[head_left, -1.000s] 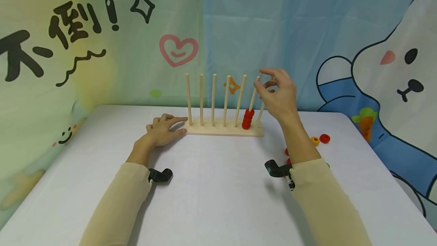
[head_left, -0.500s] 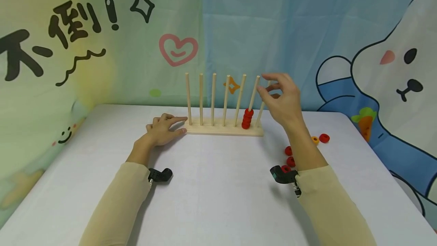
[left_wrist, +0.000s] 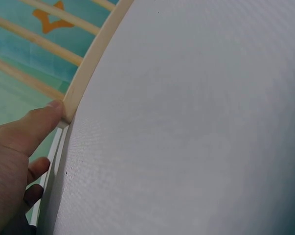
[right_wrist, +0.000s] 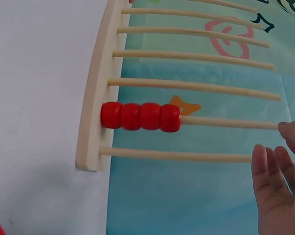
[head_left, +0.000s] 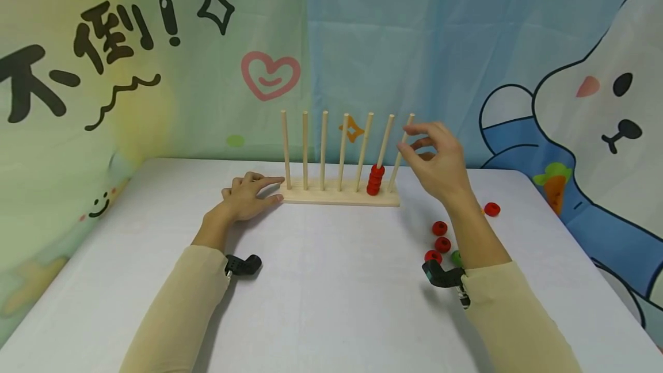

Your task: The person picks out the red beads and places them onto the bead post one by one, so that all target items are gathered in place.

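Note:
A wooden peg rack [head_left: 331, 197] stands on the table, its upright pegs in a row. Several red beads [right_wrist: 140, 116] are stacked at the foot of the second peg from the right; the other pegs in the head view are bare. My left hand [head_left: 248, 195] touches the rack's left end with extended index finger and thumb; in the left wrist view the thumb [left_wrist: 44, 117] meets the corner of the base. My right hand [head_left: 437, 160] is raised beside the rightmost peg [head_left: 401, 151], thumb and index finger apart, holding nothing. In the right wrist view its fingertips overlap that peg's upper end.
Loose red beads [head_left: 442, 244] lie right of the rack near my right forearm, with a green bead [head_left: 456, 258] partly hidden by it. Another red bead [head_left: 492, 209] lies farther right. A printed cloth [head_left: 362, 45] hangs behind the white table [head_left: 331, 304].
My right hand has moved right and slightly down, away from the second-from-right peg to beside the rightmost one. More loose beads now show beside the forearm. The left hand stays put.

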Available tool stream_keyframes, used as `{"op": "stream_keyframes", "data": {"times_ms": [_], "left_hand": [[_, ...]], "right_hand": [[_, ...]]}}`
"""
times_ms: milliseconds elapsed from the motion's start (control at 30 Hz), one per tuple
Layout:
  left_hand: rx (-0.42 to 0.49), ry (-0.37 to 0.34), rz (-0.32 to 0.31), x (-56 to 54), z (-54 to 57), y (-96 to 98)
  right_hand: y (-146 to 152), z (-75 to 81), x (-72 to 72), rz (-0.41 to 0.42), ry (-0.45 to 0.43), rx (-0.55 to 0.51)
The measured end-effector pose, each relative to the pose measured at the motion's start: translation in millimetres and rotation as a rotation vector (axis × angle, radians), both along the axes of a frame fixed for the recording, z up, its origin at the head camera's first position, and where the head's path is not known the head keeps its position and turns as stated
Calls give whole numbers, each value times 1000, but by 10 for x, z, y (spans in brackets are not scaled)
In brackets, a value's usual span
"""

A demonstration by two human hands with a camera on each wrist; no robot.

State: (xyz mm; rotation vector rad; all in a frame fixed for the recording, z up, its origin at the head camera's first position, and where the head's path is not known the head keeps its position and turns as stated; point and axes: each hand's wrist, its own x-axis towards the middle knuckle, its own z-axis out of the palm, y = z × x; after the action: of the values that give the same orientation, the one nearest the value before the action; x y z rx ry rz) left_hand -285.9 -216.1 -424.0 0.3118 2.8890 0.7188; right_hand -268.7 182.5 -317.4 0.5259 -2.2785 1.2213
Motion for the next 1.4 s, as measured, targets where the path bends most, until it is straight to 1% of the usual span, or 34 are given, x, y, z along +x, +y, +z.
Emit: {"op": "stream_keyframes", "data": {"times_ms": [200, 367, 500, 733, 1100, 1400], "left_hand": [[-5, -6, -1, -7, 13, -1], [-10, -7, -6, -7, 27, -3], [-9, -5, -8, -14, 16, -2], [-9, -10, 3, -16, -4, -11], [-28, -4, -5, -16, 23, 8], [-18, -8, 0, -13, -4, 2]], "right_hand": [[96, -63, 25, 1, -14, 55], [195, -113, 65, -3, -42, 73], [270, -146, 101, -20, -48, 85], [401, -223, 121, -58, -68, 132], [711, -376, 189, -85, -105, 148], [849, -445, 237, -112, -117, 217]]}}
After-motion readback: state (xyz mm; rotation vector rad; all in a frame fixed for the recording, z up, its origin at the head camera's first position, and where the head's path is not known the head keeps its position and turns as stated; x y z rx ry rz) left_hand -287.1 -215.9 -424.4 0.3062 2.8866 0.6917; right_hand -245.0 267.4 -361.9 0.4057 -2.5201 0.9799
